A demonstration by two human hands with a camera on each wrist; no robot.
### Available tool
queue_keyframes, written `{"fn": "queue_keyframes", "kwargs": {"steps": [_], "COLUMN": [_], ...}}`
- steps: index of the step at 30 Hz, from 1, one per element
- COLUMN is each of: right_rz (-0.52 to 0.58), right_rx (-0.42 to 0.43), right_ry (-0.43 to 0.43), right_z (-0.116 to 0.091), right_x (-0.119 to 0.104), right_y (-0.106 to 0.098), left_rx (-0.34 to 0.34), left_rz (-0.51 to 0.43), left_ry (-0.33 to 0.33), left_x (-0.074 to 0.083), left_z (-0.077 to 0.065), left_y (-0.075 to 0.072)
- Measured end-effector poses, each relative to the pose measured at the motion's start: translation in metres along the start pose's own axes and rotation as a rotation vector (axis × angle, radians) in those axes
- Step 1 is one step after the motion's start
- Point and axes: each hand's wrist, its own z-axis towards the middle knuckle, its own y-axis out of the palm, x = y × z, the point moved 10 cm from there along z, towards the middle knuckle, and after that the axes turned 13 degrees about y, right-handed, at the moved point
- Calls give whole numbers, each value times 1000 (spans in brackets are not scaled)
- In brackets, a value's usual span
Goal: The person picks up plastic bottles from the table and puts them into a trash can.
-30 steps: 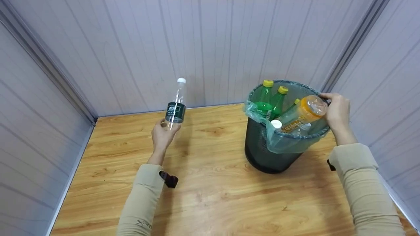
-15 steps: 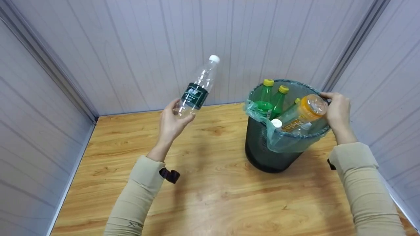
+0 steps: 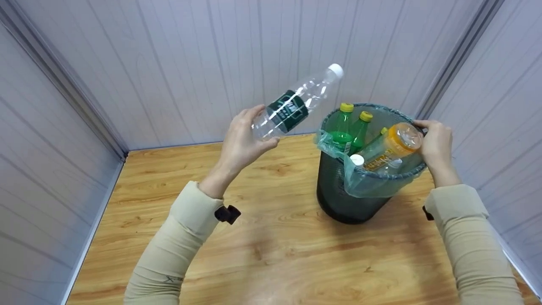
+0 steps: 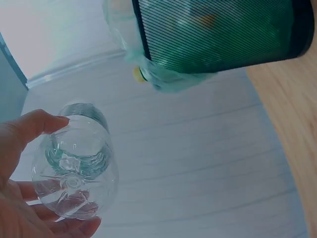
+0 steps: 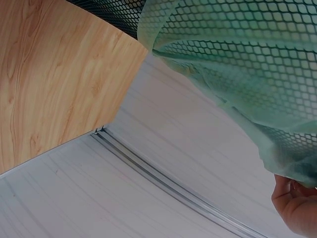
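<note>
My left hand [image 3: 243,142] grips a clear plastic bottle [image 3: 315,91] near its base. A white cap tops the bottle, a dark green label wraps its middle, and it tilts up toward the right. In the left wrist view the bottle's base [image 4: 74,183] faces the camera, thumb on one side and fingers on the other. At the right, my right hand [image 3: 436,146] holds the rim of a black mesh bin [image 3: 338,190], which leans a little. Inside the bin are green bottles with yellow caps [image 3: 360,129], an orange-labelled bottle [image 3: 391,146] lying bottom up, and a white-capped bottle [image 3: 357,160].
A thin green liner bag [image 3: 364,186] folds over the bin's rim and hangs down outside. The bin stands on a wood-grain surface [image 3: 271,237]. Pale panel walls [image 3: 169,76] close in the back and both sides.
My left hand has lifted the bottle and carried it to the right toward the bin, tipping it from nearly upright to a slant. My right hand and the bin have stayed in place.
</note>
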Motion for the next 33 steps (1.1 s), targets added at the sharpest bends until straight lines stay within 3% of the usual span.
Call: {"fn": "queue_keyframes", "kwargs": {"steps": [9,15,21,33], "right_rz": [15,14,20,39], "right_rx": [-3,8,27,27], "right_ry": [12,-2,-33,-22], "right_z": [0,0,0,-1], "right_x": [1,-1,-3,-2], "right_y": [0,0,0,0], "left_rx": [-90,-146,-191,-250], "left_rz": [71,93,24,-37], "left_ry": [105,157,194,168], "left_x": [40,57,67,70], "left_z": [23,37,47,66], "left_y": [7,12,28,69]}}
